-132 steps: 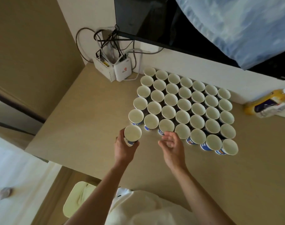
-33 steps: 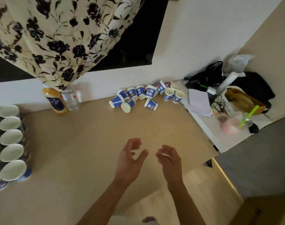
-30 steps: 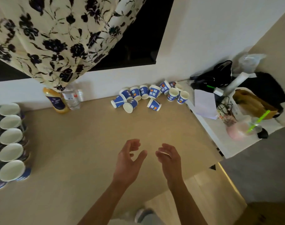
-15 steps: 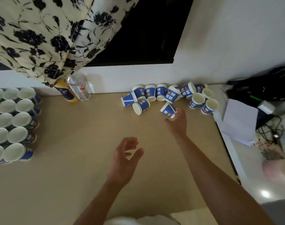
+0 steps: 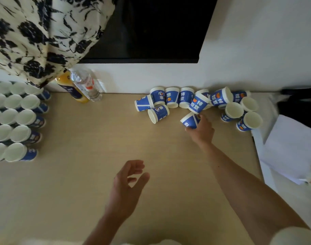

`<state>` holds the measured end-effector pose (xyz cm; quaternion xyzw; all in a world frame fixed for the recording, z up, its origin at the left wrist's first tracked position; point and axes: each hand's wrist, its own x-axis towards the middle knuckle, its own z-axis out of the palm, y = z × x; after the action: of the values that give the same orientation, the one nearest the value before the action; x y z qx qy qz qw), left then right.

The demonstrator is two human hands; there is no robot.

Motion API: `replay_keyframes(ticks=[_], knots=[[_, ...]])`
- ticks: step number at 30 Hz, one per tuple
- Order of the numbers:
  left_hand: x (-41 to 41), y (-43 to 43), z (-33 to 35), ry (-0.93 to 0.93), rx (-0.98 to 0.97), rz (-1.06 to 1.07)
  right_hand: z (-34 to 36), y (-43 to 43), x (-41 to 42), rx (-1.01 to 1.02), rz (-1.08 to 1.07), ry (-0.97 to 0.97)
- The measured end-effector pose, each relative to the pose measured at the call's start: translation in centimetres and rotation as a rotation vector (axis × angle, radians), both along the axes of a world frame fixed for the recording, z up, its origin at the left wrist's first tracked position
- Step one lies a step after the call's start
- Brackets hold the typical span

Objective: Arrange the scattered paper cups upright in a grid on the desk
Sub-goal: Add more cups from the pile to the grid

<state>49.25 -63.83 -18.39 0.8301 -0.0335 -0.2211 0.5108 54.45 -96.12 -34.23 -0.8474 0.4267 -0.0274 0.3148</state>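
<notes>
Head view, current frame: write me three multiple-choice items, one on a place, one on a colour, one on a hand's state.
1. Where on the light wooden desk is the grid of upright paper cups? A left edge; B right edge; C centre.
2. The scattered paper cups by the white wall are: A red; B blue; C green.
3. The right hand is: A hanging open; B gripping one tilted blue-and-white paper cup; C pressing the wall.
1 A: its rows run off the picture's left side. 2 B: blue sides, white rims. 3 B: its fingers curl round the cup.
</notes>
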Motion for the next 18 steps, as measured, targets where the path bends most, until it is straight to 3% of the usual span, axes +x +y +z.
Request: replay_keyframes(ticks=[12, 18], knots=[[0.6, -5.1, -1.9, 0.072, 0.072, -0.121, 4.5, 6.2, -7.9, 0.452, -0.115, -0.295], [0.5, -7.7, -2.6, 0.095, 0.133, -0.212, 7.8, 9.6, -11.4, 0.636, 0.006, -0.474]])
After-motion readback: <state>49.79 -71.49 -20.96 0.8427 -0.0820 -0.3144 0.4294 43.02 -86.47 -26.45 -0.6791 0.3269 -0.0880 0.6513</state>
